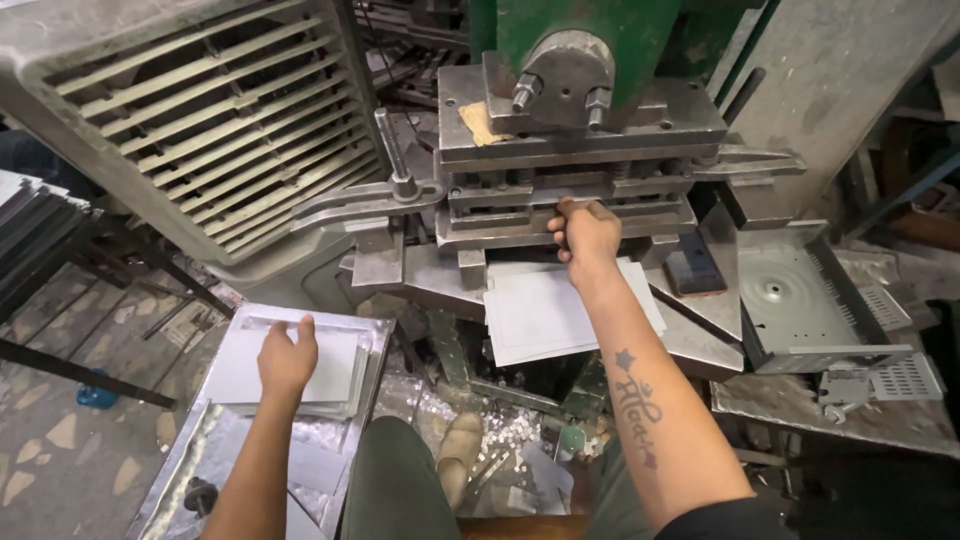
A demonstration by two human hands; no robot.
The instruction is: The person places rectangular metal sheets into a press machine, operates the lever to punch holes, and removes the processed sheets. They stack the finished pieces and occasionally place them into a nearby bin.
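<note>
A: What's around the press?

B: Green press head (600, 40) up top, grey die stack (560, 190) under it. Long lever arm (350, 205) sticks out the stack's left side with an upright pin (392, 150) on it. Big louvred grey housing (200, 130) at the upper left. Perforated sheet-metal chassis (800, 300) sits at the bed's right edge. Punched scrap slugs (500, 430) litter the floor below.

A: Right hand?

B: Right hand (585, 235) is at the die slot, fingers curled together on the far edge of the top metal sheet (550, 310). Upper die plates hang just over the knuckles. The forearm crosses the sheet's right half and hides part of it.

A: Sheet orientation?

B: Flat rectangle on the bed's front edge, a few stacked, slightly fanned. Far edge is in at the die mouth, near edge overhangs toward the person. Can't call the long axis; the arm covers too much.

A: Left hand?

B: Left hand (287, 358) lies palm down, fingers together, on a stack of blank sheets (330, 375) in a metal tray (375, 335) at lower left. Not clearly gripping, just pressing on top. The stack sits at the tray's far end, long axis left to right.

A: Anything else?

B: The person's sandalled foot (458, 450) is between tray and press base.
</note>
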